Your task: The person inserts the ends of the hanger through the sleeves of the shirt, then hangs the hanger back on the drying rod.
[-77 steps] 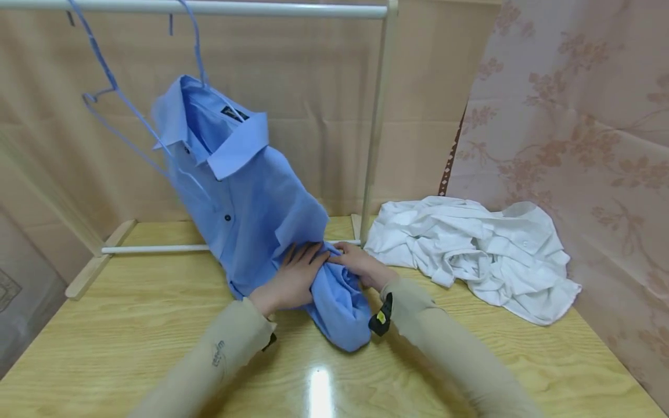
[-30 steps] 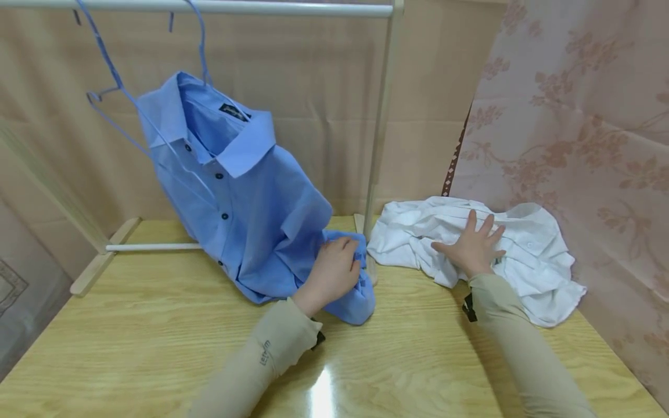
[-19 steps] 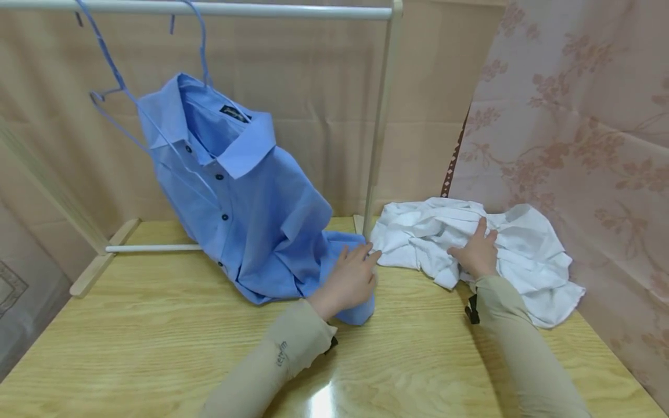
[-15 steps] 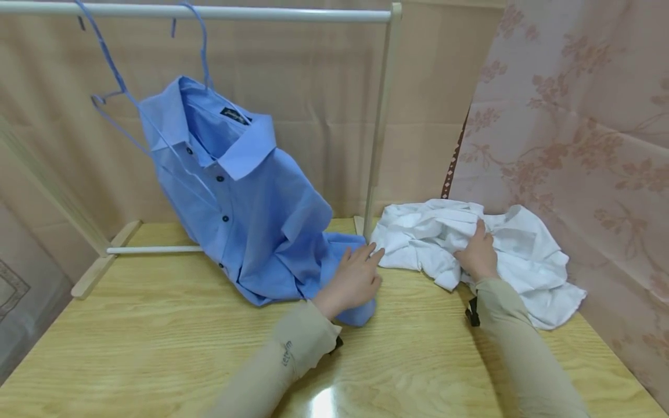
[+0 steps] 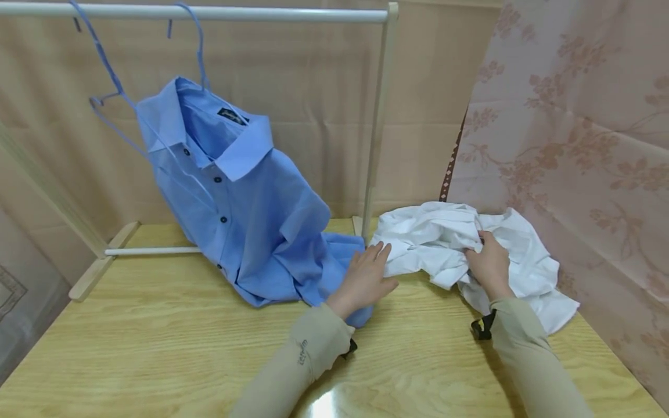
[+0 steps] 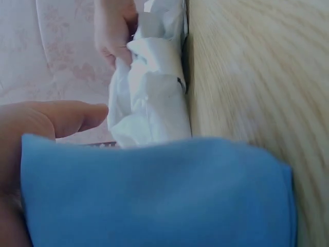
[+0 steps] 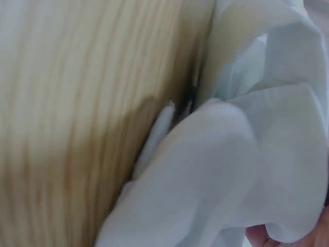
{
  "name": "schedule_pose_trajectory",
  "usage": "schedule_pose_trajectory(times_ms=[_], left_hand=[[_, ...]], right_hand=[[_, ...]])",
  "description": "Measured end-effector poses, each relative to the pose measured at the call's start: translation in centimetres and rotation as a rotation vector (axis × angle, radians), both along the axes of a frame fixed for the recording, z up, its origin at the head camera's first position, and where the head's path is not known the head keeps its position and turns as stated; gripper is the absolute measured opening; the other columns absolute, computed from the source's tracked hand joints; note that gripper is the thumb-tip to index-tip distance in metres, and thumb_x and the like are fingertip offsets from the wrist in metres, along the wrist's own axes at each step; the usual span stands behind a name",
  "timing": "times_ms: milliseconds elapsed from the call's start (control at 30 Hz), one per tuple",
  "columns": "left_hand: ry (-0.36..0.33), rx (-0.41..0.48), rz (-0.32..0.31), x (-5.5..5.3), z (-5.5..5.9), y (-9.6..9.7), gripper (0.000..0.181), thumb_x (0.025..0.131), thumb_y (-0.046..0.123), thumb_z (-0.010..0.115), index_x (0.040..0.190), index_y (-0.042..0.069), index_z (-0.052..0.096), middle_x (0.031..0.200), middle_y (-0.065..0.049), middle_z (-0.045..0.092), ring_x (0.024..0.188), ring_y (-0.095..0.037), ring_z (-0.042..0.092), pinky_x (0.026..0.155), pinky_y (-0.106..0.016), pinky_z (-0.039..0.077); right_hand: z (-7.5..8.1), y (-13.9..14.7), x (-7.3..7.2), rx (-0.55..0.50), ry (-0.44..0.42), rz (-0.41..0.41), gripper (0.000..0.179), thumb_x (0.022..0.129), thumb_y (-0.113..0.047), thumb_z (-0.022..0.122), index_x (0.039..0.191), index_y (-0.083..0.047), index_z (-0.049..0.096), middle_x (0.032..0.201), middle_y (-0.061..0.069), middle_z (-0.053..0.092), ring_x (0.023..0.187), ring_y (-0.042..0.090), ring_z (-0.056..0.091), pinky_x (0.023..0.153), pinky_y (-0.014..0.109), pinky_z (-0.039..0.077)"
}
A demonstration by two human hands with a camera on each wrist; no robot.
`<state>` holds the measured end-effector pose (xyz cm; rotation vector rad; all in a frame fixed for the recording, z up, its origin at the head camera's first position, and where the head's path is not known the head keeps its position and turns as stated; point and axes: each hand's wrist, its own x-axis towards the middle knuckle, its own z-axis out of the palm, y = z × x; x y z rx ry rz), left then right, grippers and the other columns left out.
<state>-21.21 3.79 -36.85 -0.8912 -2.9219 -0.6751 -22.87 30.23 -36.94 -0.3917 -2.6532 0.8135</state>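
A blue button-up shirt (image 5: 245, 209) hangs askew on a light-blue hanger (image 5: 200, 52), its lower end bunched on the table. Beside that bunched end my left hand (image 5: 364, 278) reaches out with straight fingers, their tips at the left edge of a crumpled white shirt (image 5: 423, 238). In the left wrist view blue cloth (image 6: 154, 190) fills the lower part, with the thumb above it. My right hand (image 5: 490, 261) pinches a fold of the white shirt between thumb and fingers. The right wrist view shows loose white folds (image 7: 205, 164) and only a bit of that hand.
A garment rack with a white top rail (image 5: 292, 14) and a wooden post (image 5: 378, 128) stands at the back left. A second hanger (image 5: 107, 64) hangs beside the shirt. A flowered curtain (image 5: 585, 151) borders the wooden table (image 5: 183, 348) on the right.
Both hands were on the blue shirt; the right hand went right to the white shirt and now grips and lifts a fold. The left hand let go of the blue cloth and moved right.
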Motion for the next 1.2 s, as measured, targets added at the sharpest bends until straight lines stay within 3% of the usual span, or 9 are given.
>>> schedule_pose_trajectory(times_ms=[200, 367, 567, 667, 800, 900, 1033, 1200], left_hand=[[0.013, -0.029, -0.032, 0.4, 0.1, 1.4, 0.078, 0.084, 0.043, 0.059, 0.145, 0.012, 0.020, 0.148, -0.009, 0.025, 0.136, -0.026, 0.024, 0.110, -0.048, 0.017], [-0.021, -0.015, -0.080, 1.1, 0.1, 2.2, 0.082, 0.083, 0.047, 0.060, 0.145, 0.014, 0.019, 0.149, -0.009, 0.023, 0.136, -0.026, 0.024, 0.108, -0.050, 0.021], [-0.113, 0.060, -0.112, 1.7, 0.1, 3.0, 0.088, 0.081, 0.051, 0.060, 0.146, 0.014, 0.015, 0.150, -0.011, 0.018, 0.134, -0.026, 0.027, 0.105, -0.041, 0.030], [-0.151, 0.105, -0.100, 1.9, -0.1, 3.5, 0.095, 0.078, 0.054, 0.062, 0.147, 0.013, 0.011, 0.150, -0.010, 0.018, 0.134, -0.026, 0.026, 0.105, -0.040, 0.031], [-0.143, 0.168, -0.086, 1.9, -0.4, 3.7, 0.098, 0.075, 0.049, 0.068, 0.146, 0.010, 0.012, 0.146, -0.010, 0.027, 0.130, -0.023, 0.034, 0.102, -0.037, 0.034], [-0.114, 0.243, -0.084, 1.6, -0.3, 3.6, 0.089, 0.075, 0.038, 0.072, 0.143, 0.009, 0.021, 0.137, -0.008, 0.040, 0.120, -0.018, 0.045, 0.096, -0.031, 0.040], [-0.052, 0.312, -0.072, 1.1, 0.3, 3.0, 0.062, 0.076, 0.020, 0.070, 0.130, 0.010, 0.042, 0.115, -0.003, 0.057, 0.095, -0.013, 0.055, 0.076, -0.024, 0.045], [0.048, 0.359, -0.043, 0.6, 1.1, 1.6, 0.031, 0.073, 0.011, 0.068, 0.103, 0.013, 0.059, 0.090, 0.001, 0.064, 0.073, -0.010, 0.053, 0.063, -0.021, 0.042]], right_hand=[[0.8, -1.4, 1.5, -0.056, 0.096, -0.007, 0.038, 0.084, -0.019, 0.058, 0.113, 0.004, 0.052, 0.110, 0.028, 0.057, 0.102, 0.044, 0.050, 0.085, 0.051, 0.038], [1.8, -3.5, 2.6, -0.119, 0.080, 0.028, 0.035, 0.085, -0.026, 0.057, 0.107, 0.001, 0.053, 0.106, 0.023, 0.059, 0.095, 0.037, 0.052, 0.078, 0.043, 0.040], [3.4, -5.6, 3.6, -0.208, 0.040, 0.111, 0.031, 0.086, -0.022, 0.059, 0.104, 0.002, 0.052, 0.097, 0.019, 0.057, 0.084, 0.026, 0.049, 0.069, 0.030, 0.037], [4.0, -6.4, 4.2, -0.299, 0.016, 0.178, 0.030, 0.088, -0.019, 0.057, 0.105, 0.004, 0.050, 0.093, 0.013, 0.054, 0.078, 0.016, 0.048, 0.066, 0.023, 0.039], [4.5, -7.9, 4.9, -0.504, 0.005, 0.284, 0.029, 0.090, -0.015, 0.055, 0.106, 0.006, 0.046, 0.088, 0.001, 0.050, 0.072, 0.003, 0.048, 0.063, 0.017, 0.043], [4.9, -9.0, 5.3, -0.639, 0.018, 0.336, 0.027, 0.090, -0.013, 0.054, 0.106, 0.006, 0.043, 0.087, -0.003, 0.049, 0.072, 0.001, 0.051, 0.064, 0.017, 0.045], [5.6, -9.7, 5.7, -0.753, 0.031, 0.371, 0.029, 0.091, -0.013, 0.053, 0.110, 0.005, 0.041, 0.090, -0.005, 0.051, 0.075, 0.001, 0.054, 0.067, 0.017, 0.047], [6.4, -9.8, 6.4, -0.744, -0.016, 0.425, 0.033, 0.092, -0.015, 0.052, 0.116, 0.004, 0.038, 0.089, -0.005, 0.050, 0.078, 0.001, 0.052, 0.069, 0.017, 0.045]])
